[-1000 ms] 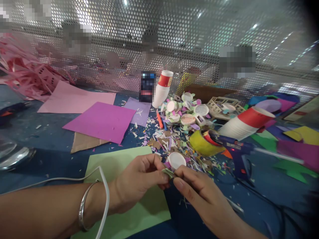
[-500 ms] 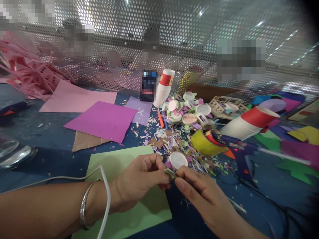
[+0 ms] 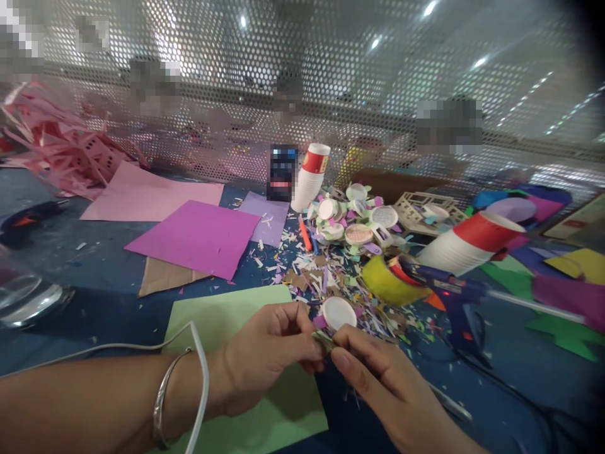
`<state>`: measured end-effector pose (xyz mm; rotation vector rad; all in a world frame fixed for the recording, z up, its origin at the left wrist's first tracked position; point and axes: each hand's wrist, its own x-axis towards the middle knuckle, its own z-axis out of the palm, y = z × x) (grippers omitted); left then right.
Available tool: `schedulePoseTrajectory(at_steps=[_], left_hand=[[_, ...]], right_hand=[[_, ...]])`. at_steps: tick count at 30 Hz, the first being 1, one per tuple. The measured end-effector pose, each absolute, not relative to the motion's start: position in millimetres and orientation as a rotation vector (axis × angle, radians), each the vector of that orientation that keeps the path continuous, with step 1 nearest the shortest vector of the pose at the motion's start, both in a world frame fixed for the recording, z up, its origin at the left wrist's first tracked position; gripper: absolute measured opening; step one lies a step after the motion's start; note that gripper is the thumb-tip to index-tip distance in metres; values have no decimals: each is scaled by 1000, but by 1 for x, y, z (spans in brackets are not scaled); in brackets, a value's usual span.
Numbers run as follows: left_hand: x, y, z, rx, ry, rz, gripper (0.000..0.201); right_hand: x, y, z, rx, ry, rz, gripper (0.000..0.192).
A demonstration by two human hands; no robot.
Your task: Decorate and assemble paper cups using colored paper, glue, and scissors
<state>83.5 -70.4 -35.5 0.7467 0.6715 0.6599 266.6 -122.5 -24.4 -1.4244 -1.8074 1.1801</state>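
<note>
My left hand (image 3: 265, 359) and right hand (image 3: 378, 378) meet over the near edge of the green sheet (image 3: 212, 315), both pinched closed on one small folded paper piece (image 3: 324, 338) between thumbs and fingertips. White round lid (image 3: 338, 313) lies just behind it among paper scraps (image 3: 321, 277); glue gun (image 3: 449, 296) to the right.
</note>
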Motion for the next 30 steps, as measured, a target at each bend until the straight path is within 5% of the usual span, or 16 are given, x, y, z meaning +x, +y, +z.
schedulePoseTrajectory(at_steps=[30], left_hand=[[81,-72,-40,776,605,593,25]], right_hand=[[268,-124,-23,-1453,-1852,1133,38]])
